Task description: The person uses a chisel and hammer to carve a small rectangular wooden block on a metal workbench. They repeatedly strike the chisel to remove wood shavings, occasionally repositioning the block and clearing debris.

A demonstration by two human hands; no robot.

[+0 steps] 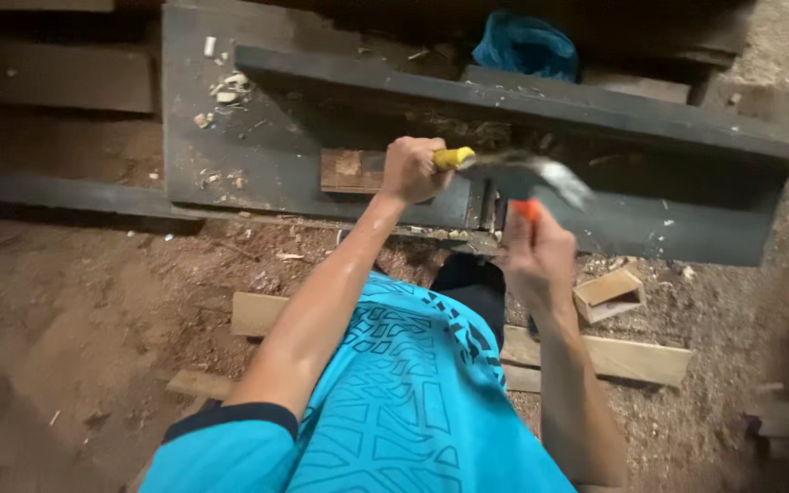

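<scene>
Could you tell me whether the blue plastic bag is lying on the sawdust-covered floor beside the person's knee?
No, the crumpled blue plastic bag sits at the top, behind the long dark wooden plank, far from the knee.

Both arms reach forward and up from the blue shirt. The left arm is long and nearly straight, bare from the short sleeve down. The left hand (410, 170) is curled into a tight fist, knuckles up. The right arm is bent a little and stands closer in. The right hand (537, 258) is also closed, fingers wrapped tight, just below and beside the left one.
</scene>
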